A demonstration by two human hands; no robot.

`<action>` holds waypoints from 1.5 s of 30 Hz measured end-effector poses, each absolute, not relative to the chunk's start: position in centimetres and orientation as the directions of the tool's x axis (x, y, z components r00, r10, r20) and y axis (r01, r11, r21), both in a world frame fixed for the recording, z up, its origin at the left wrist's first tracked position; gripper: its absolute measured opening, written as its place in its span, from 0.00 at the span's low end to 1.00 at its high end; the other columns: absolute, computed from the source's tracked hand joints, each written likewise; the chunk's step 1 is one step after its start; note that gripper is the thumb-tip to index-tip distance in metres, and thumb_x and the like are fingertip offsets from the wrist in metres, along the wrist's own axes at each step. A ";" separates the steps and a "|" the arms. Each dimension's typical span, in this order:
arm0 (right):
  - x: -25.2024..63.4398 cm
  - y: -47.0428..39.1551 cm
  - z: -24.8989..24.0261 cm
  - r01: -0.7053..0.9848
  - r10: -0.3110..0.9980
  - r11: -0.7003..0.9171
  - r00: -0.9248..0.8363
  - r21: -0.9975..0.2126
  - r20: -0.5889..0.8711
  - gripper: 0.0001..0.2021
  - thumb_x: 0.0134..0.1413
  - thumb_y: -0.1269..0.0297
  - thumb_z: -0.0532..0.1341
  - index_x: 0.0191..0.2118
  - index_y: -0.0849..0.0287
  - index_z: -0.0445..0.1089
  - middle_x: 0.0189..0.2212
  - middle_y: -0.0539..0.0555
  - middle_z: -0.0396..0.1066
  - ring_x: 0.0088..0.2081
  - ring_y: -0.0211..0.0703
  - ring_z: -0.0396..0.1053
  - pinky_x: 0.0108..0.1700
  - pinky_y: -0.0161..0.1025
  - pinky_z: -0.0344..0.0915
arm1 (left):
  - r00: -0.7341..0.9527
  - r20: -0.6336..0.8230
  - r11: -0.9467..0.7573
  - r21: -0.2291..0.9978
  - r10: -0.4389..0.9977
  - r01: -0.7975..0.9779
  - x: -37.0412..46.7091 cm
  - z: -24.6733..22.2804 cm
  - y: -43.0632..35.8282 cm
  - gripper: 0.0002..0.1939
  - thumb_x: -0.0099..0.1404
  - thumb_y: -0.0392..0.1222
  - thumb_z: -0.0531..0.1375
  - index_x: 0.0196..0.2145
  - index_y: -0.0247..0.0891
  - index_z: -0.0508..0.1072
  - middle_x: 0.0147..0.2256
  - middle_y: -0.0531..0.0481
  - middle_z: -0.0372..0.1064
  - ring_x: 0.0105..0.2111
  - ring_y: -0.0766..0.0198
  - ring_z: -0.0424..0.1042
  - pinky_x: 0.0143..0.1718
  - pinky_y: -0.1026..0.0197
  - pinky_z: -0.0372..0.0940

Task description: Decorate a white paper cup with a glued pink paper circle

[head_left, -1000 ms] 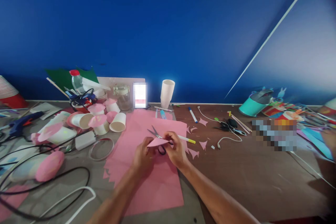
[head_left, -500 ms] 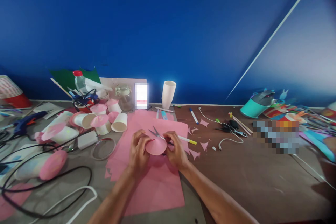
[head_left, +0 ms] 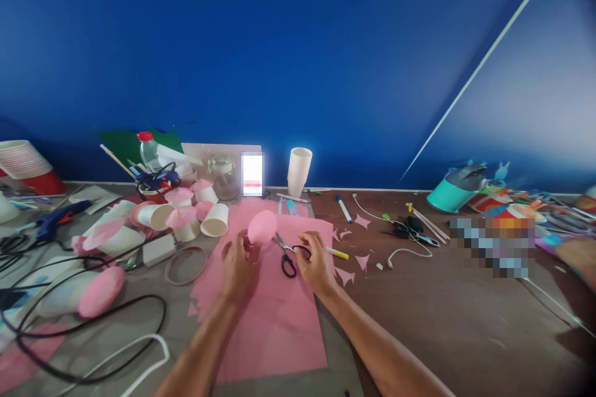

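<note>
A pink paper disc [head_left: 262, 226] is pinched at its lower left edge by the fingers of my left hand [head_left: 239, 267], which holds it raised above pink sheets of paper [head_left: 279, 335]. My right hand [head_left: 317, 262] has its thumb and fingers around one handle loop of a pair of black-handled scissors [head_left: 288, 265]. The other loop hangs free, and the blades point up and left, slightly parted, close to the disc. A marker with a yellow end [head_left: 338, 254] lies just beyond my right knuckles.
Paper cups with pink discs [head_left: 186, 223], a tape ring [head_left: 186, 265], and black cable [head_left: 162, 310] crowd the left. Pink scraps [head_left: 362, 262], a blue marker [head_left: 344, 208] and a turquoise container [head_left: 449, 189] lie right. White cups [head_left: 299, 170] stand behind. Another person's hand [head_left: 580, 257] shows far right.
My left hand has lifted the pink disc up and left, away from the scissors, and it now faces the camera. The scissors are lower and show more of their handles. The view has shifted slightly.
</note>
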State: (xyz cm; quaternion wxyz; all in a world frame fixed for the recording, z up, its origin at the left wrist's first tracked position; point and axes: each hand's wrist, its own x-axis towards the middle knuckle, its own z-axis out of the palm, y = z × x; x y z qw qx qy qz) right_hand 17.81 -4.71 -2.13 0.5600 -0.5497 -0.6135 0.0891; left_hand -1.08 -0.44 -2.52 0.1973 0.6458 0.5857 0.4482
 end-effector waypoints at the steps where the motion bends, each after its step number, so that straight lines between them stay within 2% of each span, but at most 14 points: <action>1: 17.9 -4.6 -2.2 0.593 0.764 0.378 0.235 -0.711 0.601 0.10 0.53 0.72 0.56 0.41 0.57 0.68 0.38 0.56 0.68 0.41 0.46 0.68 0.43 0.43 0.71 | -0.086 0.387 -0.248 0.730 0.918 0.636 -1.2 -2.6 -0.3 0.18 0.62 0.47 0.57 0.49 0.38 0.67 0.37 0.44 0.72 0.39 0.51 0.71 0.50 0.45 0.62; 5: 18.1 -4.2 -2.3 0.655 0.745 0.366 0.220 -0.661 0.630 0.11 0.52 0.73 0.56 0.41 0.58 0.68 0.37 0.57 0.69 0.41 0.48 0.69 0.45 0.46 0.70 | -0.113 0.466 -0.246 0.640 0.877 0.728 -1.7 -2.5 -0.2 0.21 0.62 0.46 0.57 0.52 0.37 0.66 0.49 0.36 0.66 0.49 0.45 0.66 0.52 0.42 0.60; 10: 18.5 -4.1 -2.4 0.680 0.737 0.372 0.197 -0.631 0.647 0.11 0.53 0.72 0.56 0.42 0.59 0.67 0.38 0.59 0.70 0.42 0.49 0.69 0.44 0.46 0.70 | -0.200 0.533 -0.231 0.633 0.822 0.738 -2.7 -1.6 0.2 0.19 0.62 0.44 0.57 0.50 0.36 0.68 0.51 0.33 0.64 0.56 0.40 0.60 0.57 0.39 0.54; 14: 18.5 -4.1 -2.4 0.681 0.726 0.389 0.188 -0.620 0.661 0.11 0.53 0.73 0.56 0.43 0.59 0.67 0.39 0.59 0.70 0.42 0.50 0.70 0.44 0.47 0.70 | -0.315 0.468 -0.149 0.720 0.825 0.678 -3.7 -1.0 0.9 0.21 0.60 0.40 0.58 0.51 0.35 0.69 0.49 0.35 0.67 0.56 0.42 0.60 0.58 0.40 0.54; 19: 18.3 -3.9 -2.7 0.671 0.708 0.403 0.201 -0.622 0.677 0.11 0.53 0.73 0.56 0.43 0.58 0.68 0.38 0.58 0.70 0.42 0.50 0.70 0.44 0.48 0.70 | -0.295 0.371 -0.145 0.803 0.881 0.579 -4.1 -1.1 1.9 0.23 0.60 0.39 0.59 0.53 0.37 0.70 0.55 0.35 0.66 0.59 0.42 0.60 0.62 0.37 0.49; 24: 18.4 -3.8 -3.0 0.662 0.722 0.399 0.200 -0.634 0.663 0.11 0.53 0.72 0.56 0.42 0.58 0.68 0.38 0.59 0.70 0.42 0.50 0.69 0.43 0.48 0.70 | -0.315 0.285 -0.180 0.929 0.905 0.323 -3.6 -1.6 2.5 0.22 0.53 0.38 0.65 0.47 0.38 0.75 0.58 0.37 0.66 0.65 0.41 0.51 0.67 0.40 0.39; 26: 18.5 -3.8 -3.0 0.661 0.732 0.388 0.203 -0.643 0.650 0.10 0.54 0.71 0.56 0.42 0.58 0.68 0.38 0.59 0.70 0.42 0.50 0.70 0.43 0.47 0.70 | -0.332 0.270 -0.196 0.951 0.904 0.239 -3.5 -1.5 2.3 0.23 0.54 0.39 0.65 0.49 0.39 0.75 0.59 0.40 0.66 0.65 0.44 0.53 0.67 0.43 0.42; 30: 18.5 -3.9 -2.7 0.622 0.734 0.384 0.242 -0.682 0.634 0.08 0.56 0.68 0.56 0.41 0.57 0.68 0.37 0.58 0.71 0.40 0.49 0.70 0.43 0.46 0.70 | -0.333 0.194 -0.215 0.976 0.923 -0.026 -3.2 -0.5 1.4 0.21 0.63 0.48 0.59 0.52 0.39 0.73 0.56 0.42 0.70 0.57 0.52 0.67 0.58 0.51 0.62; 32: 18.4 -4.1 -2.4 0.578 0.751 0.398 0.241 -0.713 0.615 0.08 0.57 0.66 0.56 0.41 0.57 0.68 0.37 0.57 0.70 0.39 0.47 0.70 0.42 0.45 0.70 | -0.232 0.024 -0.136 0.864 0.973 -0.484 -3.0 0.3 0.8 0.19 0.61 0.46 0.62 0.49 0.38 0.76 0.53 0.42 0.73 0.51 0.56 0.72 0.50 0.58 0.68; 35: 18.2 -4.4 -1.9 0.488 0.796 0.412 0.219 -0.769 0.565 0.08 0.59 0.61 0.57 0.42 0.57 0.67 0.37 0.56 0.70 0.38 0.45 0.70 0.42 0.43 0.70 | 0.056 -0.079 0.094 0.644 0.995 -0.759 -2.4 1.5 -0.3 0.14 0.63 0.42 0.61 0.45 0.37 0.78 0.47 0.44 0.77 0.43 0.63 0.76 0.42 0.63 0.71; 37: 18.0 -4.6 -1.7 0.412 0.820 0.422 0.207 -0.808 0.534 0.12 0.60 0.57 0.57 0.45 0.57 0.67 0.39 0.57 0.70 0.41 0.46 0.70 0.46 0.44 0.69 | 0.177 -0.096 0.200 0.550 0.980 -0.811 -1.8 1.9 -1.0 0.13 0.65 0.40 0.59 0.45 0.37 0.78 0.44 0.45 0.78 0.40 0.63 0.77 0.42 0.61 0.72; 40: 17.7 -4.9 -1.3 0.281 0.844 0.450 0.178 -0.848 0.507 0.23 0.58 0.49 0.59 0.54 0.57 0.63 0.47 0.60 0.70 0.49 0.50 0.69 0.53 0.49 0.66 | 0.290 -0.134 0.317 0.503 0.948 -0.804 -0.4 2.0 -2.2 0.12 0.66 0.37 0.56 0.42 0.36 0.79 0.44 0.45 0.79 0.42 0.61 0.77 0.44 0.60 0.72; 42: 17.6 -4.9 -1.1 0.203 0.858 0.456 0.159 -0.867 0.488 0.26 0.57 0.46 0.60 0.56 0.56 0.63 0.49 0.60 0.69 0.51 0.52 0.68 0.54 0.49 0.65 | 0.374 -0.173 0.407 0.522 0.911 -0.750 0.4 1.8 -2.8 0.12 0.65 0.35 0.57 0.40 0.36 0.80 0.42 0.44 0.79 0.42 0.62 0.77 0.45 0.60 0.72; 45: 17.8 -4.9 -0.6 0.076 0.897 0.411 0.148 -0.909 0.417 0.26 0.54 0.42 0.61 0.51 0.56 0.67 0.44 0.58 0.72 0.45 0.51 0.70 0.46 0.44 0.68 | 0.404 -0.181 0.423 0.620 0.897 -0.661 1.0 1.5 -3.2 0.10 0.63 0.37 0.60 0.39 0.35 0.80 0.40 0.44 0.80 0.40 0.61 0.77 0.46 0.59 0.70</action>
